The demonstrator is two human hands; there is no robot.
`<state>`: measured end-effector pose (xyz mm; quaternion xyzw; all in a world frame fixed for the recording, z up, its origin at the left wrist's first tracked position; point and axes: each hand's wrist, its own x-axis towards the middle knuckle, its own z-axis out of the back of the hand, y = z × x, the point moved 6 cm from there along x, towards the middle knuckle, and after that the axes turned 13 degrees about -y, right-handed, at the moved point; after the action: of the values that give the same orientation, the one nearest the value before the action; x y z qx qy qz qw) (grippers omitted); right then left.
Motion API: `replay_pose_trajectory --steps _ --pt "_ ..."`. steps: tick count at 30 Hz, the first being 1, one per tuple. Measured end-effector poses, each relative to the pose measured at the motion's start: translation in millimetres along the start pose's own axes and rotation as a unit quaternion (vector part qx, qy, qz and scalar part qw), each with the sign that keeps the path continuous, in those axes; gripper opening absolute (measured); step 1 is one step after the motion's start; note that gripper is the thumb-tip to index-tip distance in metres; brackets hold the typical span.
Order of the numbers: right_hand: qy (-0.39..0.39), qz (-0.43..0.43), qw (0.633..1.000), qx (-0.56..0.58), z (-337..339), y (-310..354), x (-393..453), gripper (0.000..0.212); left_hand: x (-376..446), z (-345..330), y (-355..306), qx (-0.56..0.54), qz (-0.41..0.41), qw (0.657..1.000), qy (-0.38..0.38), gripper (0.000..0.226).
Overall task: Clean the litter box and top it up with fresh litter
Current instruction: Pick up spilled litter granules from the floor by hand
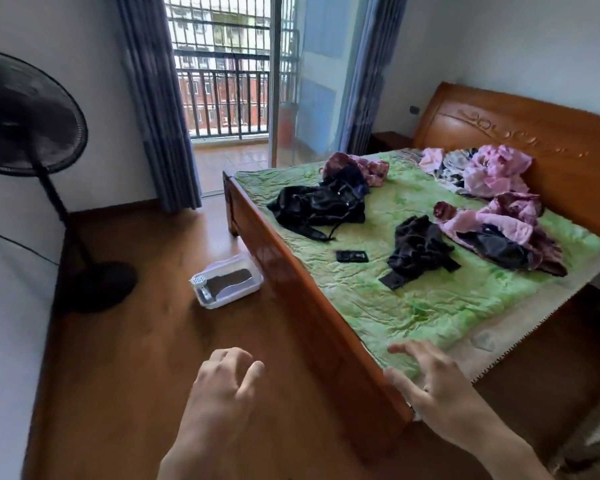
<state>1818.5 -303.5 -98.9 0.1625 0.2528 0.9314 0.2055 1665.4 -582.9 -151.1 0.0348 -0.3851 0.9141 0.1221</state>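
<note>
The fan [28,112] is cut by the left edge, its blades a dark blur behind the grille. Past the bed [430,292], the litter box [227,284] is small and partly hidden behind the footboard; the dark patch inside it cannot be made out, nor the pale perforated thing at its near corner. A small dark flat object [351,256] on the bed is too small to identify. Both forearms run off the bottom edge. The bed's far right corner is cut off.
</note>
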Motion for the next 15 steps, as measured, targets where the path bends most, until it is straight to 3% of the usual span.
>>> replay_pose_trajectory --steps 7,15 --pt "0.063 0.044 0.997 -0.008 -74 38 75 0.033 52 23 61 0.009 0.06 0.998 -0.02 0.01" --pt "0.066 0.091 0.993 0.038 -142 53 207 0.037 153 7 64 0.075 0.082 0.994 -0.018 0.013"
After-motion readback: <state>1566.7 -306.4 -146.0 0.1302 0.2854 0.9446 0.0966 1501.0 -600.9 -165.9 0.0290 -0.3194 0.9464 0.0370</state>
